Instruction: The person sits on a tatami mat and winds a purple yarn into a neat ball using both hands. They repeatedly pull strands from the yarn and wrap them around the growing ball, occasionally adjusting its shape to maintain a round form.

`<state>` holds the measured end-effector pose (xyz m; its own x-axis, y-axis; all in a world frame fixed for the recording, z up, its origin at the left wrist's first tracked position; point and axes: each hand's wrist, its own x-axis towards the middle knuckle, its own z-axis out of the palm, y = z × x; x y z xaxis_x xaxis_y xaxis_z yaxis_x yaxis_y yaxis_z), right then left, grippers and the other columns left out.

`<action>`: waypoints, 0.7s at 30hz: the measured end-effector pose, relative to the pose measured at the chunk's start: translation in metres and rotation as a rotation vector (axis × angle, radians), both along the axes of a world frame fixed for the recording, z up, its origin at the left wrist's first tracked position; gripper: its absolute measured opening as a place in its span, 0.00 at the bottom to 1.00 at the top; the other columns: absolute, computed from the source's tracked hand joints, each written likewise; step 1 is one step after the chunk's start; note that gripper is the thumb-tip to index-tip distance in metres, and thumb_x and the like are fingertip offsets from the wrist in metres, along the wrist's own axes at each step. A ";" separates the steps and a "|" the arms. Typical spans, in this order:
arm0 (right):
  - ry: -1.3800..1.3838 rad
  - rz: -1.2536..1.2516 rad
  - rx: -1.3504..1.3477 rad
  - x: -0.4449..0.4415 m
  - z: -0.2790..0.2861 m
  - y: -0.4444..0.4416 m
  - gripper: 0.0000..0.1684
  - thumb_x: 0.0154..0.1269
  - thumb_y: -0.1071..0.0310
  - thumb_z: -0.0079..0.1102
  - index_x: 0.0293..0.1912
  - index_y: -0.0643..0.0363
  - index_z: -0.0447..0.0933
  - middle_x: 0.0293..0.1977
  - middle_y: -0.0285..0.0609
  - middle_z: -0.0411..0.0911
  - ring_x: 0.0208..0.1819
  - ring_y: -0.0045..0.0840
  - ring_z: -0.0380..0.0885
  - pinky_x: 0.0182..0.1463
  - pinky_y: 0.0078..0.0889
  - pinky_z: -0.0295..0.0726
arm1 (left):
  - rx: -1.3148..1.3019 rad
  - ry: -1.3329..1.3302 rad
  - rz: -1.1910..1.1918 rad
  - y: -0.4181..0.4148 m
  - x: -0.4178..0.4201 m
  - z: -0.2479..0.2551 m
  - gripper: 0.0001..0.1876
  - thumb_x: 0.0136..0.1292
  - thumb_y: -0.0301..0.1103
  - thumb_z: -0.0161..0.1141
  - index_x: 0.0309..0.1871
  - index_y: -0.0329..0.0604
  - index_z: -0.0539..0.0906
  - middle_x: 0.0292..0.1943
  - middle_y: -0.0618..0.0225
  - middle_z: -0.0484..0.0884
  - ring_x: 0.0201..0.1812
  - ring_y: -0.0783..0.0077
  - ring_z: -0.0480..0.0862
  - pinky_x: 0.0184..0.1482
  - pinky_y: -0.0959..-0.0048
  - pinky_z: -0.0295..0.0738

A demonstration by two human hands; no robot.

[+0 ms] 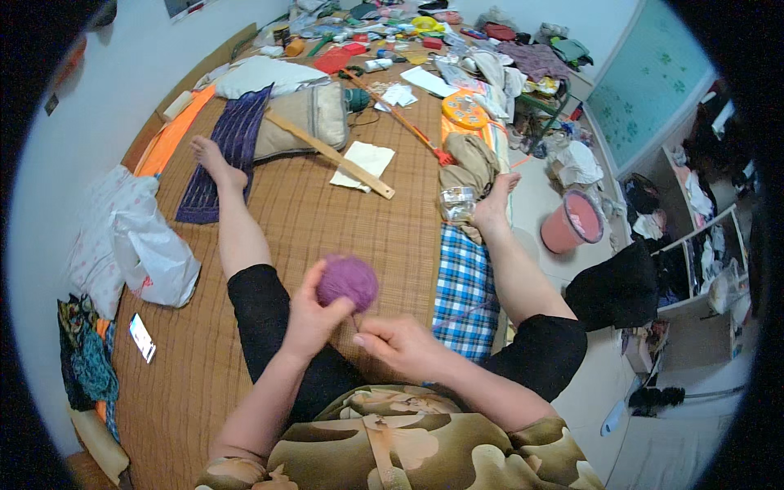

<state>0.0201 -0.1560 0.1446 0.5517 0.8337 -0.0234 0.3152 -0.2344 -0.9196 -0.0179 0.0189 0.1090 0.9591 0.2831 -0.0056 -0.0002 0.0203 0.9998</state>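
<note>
A round ball of purple yarn (350,283) is held up between my spread legs. My left hand (311,315) grips it from the left, with the thumb across its lower side. Just below and to the right, my right hand (398,344) is closed, thumb against the bent fingers, pinching a strand of yarn that runs up to the ball. More purple strand (462,315) trails off past my right hand over a blue checked cloth (467,282). Where the strand ends is hidden.
I sit on a bed with a woven brown mat (343,226). A wooden ruler (331,153) lies across paper and a pillow (306,122). A phone (142,338) and a white plastic bag (156,263) lie left. A pink bin (563,226) stands on the floor. Clutter (367,49) covers the far end.
</note>
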 end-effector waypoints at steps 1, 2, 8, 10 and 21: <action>-0.013 0.008 0.039 0.006 0.008 -0.004 0.14 0.70 0.60 0.49 0.35 0.61 0.74 0.25 0.50 0.74 0.29 0.32 0.76 0.35 0.37 0.74 | 0.201 -0.055 0.020 -0.005 0.000 -0.012 0.27 0.49 0.27 0.64 0.56 0.33 0.72 0.51 0.58 0.74 0.54 0.66 0.76 0.57 0.68 0.70; 0.084 -0.025 0.133 0.012 0.010 -0.002 0.15 0.70 0.60 0.50 0.33 0.62 0.74 0.23 0.43 0.72 0.28 0.25 0.72 0.33 0.31 0.72 | 0.345 -0.087 -0.066 -0.005 -0.010 -0.017 0.28 0.47 0.28 0.65 0.55 0.33 0.73 0.49 0.57 0.74 0.53 0.64 0.76 0.57 0.68 0.70; 0.332 -0.230 0.290 0.065 0.003 -0.007 0.15 0.71 0.60 0.51 0.30 0.58 0.73 0.22 0.25 0.69 0.26 0.07 0.64 0.29 0.14 0.66 | 0.107 -0.196 -0.576 -0.030 -0.023 0.009 0.32 0.43 0.26 0.63 0.57 0.34 0.71 0.50 0.59 0.74 0.54 0.64 0.76 0.58 0.66 0.69; 0.291 -0.248 0.272 0.060 -0.026 -0.005 0.17 0.71 0.60 0.51 0.28 0.61 0.72 0.21 0.28 0.66 0.26 0.11 0.63 0.30 0.19 0.67 | -0.307 -0.112 -0.480 -0.028 -0.023 0.013 0.34 0.44 0.25 0.64 0.60 0.36 0.69 0.55 0.59 0.73 0.58 0.65 0.74 0.61 0.64 0.68; 0.021 -0.017 0.006 0.004 -0.020 -0.009 0.17 0.67 0.57 0.52 0.32 0.63 0.73 0.26 0.55 0.75 0.29 0.46 0.75 0.35 0.43 0.72 | -0.039 -0.033 0.042 -0.003 -0.005 0.004 0.33 0.46 0.24 0.52 0.62 0.37 0.64 0.53 0.62 0.72 0.53 0.69 0.75 0.59 0.69 0.69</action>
